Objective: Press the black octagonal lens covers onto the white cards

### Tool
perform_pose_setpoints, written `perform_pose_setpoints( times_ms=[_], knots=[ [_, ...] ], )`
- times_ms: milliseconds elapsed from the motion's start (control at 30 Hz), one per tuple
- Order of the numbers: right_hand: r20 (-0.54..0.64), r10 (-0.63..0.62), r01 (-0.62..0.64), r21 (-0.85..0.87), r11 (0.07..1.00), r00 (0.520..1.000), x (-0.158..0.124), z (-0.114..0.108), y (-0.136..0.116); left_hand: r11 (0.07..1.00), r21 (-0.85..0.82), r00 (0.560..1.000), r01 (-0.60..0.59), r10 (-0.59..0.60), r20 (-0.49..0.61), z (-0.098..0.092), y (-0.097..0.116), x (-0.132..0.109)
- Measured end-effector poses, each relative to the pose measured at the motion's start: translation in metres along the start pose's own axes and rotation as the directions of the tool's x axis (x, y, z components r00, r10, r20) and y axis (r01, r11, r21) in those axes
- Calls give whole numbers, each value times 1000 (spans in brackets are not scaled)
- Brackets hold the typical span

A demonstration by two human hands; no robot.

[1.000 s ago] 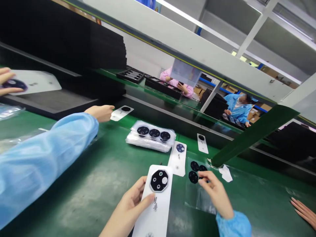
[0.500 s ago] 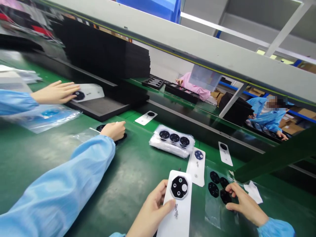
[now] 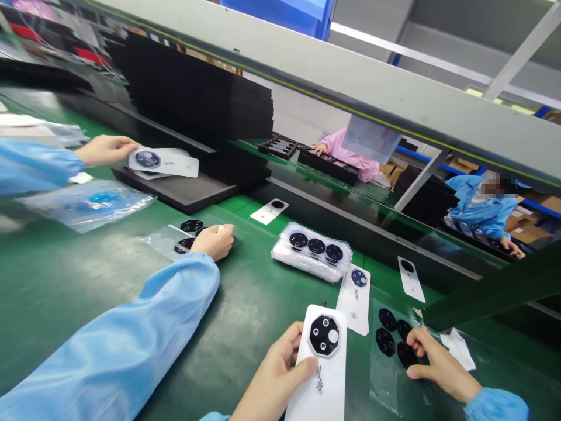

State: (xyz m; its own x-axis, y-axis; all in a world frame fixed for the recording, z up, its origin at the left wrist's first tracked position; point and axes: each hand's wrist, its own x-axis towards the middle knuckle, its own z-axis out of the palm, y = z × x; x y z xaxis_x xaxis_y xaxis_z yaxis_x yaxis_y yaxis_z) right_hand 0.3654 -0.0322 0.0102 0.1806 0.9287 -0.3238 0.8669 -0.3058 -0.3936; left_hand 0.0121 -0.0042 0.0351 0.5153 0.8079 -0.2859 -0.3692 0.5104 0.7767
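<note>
My left hand (image 3: 280,371) grips a flat white phone-back-shaped panel (image 3: 322,389), thumb across its front. The panel bears a black octagonal camera patch at its top and dark lettering below. To the right, my right hand (image 3: 447,365) has its thumb and bent fingers at the edge of a black octagonal piece (image 3: 405,355). That piece sits with several others like it on a clear plastic sheet (image 3: 383,389); the fingertips partly cover it. Between my hands, farther back, lies a small stack of similar white panels (image 3: 356,304).
A pile of clear sheets (image 3: 307,263) with black octagons lies mid-bench. Single white panels (image 3: 269,211) rest farther back. At left, a co-worker's hands (image 3: 213,241) work near a black foam tray (image 3: 188,202) and a plastic bag (image 3: 87,204). A green post (image 3: 491,280) slants at right.
The view has shifted slightly. My hands keep nearly the same places, left on the panel, right at the black pieces. The co-worker's far hand now lifts a white panel over the foam tray.
</note>
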Motion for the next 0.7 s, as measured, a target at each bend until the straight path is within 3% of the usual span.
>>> perform_pose_setpoints(
  times_ms=[167,333,567,700],
  knots=[
    [-83,-17,17,8,1000,996,0,8,6,1000,-15,1000,-8,9,12,-3,-3,3],
    [-88,-15,16,8,1000,996,0,11,9,1000,-15,1000,2,-2,2,-4,-3,4],
    [34,30,-29,-15,999,999,2,3,8,1000,-25,1000,6,-6,7,-4,-3,4],
    [28,34,-33,-22,999,999,2,3,7,1000,-22,1000,9,-9,-1,-3,-1,3]
  ],
)
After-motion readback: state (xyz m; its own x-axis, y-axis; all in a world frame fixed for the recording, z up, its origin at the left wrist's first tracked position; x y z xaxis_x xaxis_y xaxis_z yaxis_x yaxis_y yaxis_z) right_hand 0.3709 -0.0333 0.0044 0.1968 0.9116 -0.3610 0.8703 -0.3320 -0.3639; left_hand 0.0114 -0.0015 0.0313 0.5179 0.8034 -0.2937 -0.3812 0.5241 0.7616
